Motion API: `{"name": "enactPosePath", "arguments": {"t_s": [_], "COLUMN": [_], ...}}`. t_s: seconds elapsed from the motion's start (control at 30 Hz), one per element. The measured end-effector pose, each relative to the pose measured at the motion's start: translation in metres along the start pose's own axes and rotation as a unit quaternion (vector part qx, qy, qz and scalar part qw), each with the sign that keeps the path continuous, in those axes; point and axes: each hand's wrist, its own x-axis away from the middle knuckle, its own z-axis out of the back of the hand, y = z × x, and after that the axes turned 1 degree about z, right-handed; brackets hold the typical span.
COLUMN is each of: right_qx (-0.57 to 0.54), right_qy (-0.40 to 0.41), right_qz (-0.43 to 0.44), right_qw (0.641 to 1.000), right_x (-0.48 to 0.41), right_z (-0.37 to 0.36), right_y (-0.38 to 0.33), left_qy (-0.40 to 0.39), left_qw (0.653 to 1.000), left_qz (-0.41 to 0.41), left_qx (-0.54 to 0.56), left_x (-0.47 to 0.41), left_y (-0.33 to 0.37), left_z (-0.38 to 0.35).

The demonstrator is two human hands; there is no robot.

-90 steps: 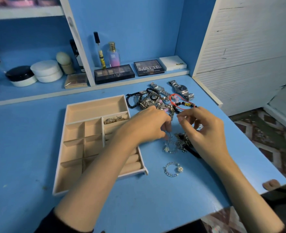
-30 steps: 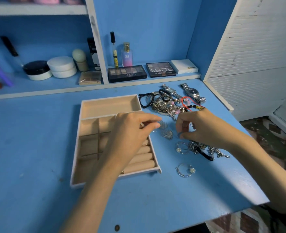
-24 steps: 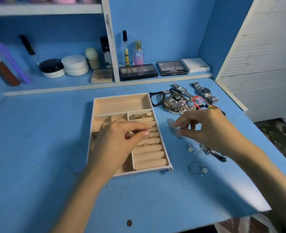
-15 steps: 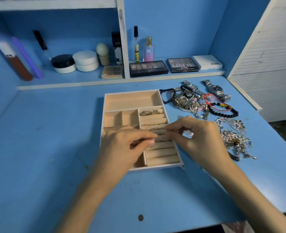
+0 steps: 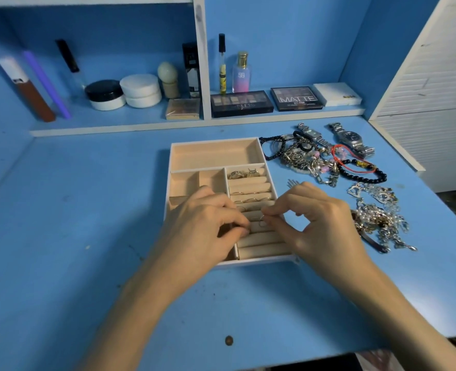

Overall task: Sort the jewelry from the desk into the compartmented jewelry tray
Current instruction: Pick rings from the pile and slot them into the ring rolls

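The right hand (image 5: 320,226) pinches a thin ring (image 5: 262,223) over the ring rolls (image 5: 259,251) of the jewelry tray (image 5: 216,141). The left hand (image 5: 205,223) is curled just beside it; I cannot tell if it holds something.

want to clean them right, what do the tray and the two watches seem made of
Tray: pale beige, matte, no glare, likely velvet-like fabric lining. Round watch and rectangular watch: silvery, glossy link bands, apparently metal, perhaps steel.

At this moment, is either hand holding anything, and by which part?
The right hand pinches a thin ring by its upper rim over the jewelry tray. Whether the left hand holds anything cannot be told.
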Motion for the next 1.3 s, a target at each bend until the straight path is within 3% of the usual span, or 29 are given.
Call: {"name": "enactPosePath", "arguments": {"t_s": [0.4, 0.77, 1.03, 1.3], "right_qx": [0.059, 0.047, 0.052, 0.013], "right_qy": [0.002, -0.075, -0.061, -0.001], "right_qz": [0.042, 0.060, 0.067, 0.021], "right_qw": [0.997, 0.994, 0.995, 1.000], "right_x": [0.008, 0.008, 0.010, 0.006], "right_z": [-0.010, 0.006, 0.004, 0.009], "right_y": [-0.003, 0.004, 0.006, 0.005], "left_qy": [-0.042, -0.021, 0.052, 0.011], "left_qw": [0.998, 0.997, 0.994, 0.999], "left_qz": [0.043, 0.046, 0.032, 0.015], "left_qx": [0.015, 0.054, 0.087, 0.049], "left_x": [-0.004, 0.000, 0.000, 0.002], "left_y": [0.002, -0.005, -0.010, -0.011], "left_z": [0.003, 0.002, -0.004, -0.005]}}
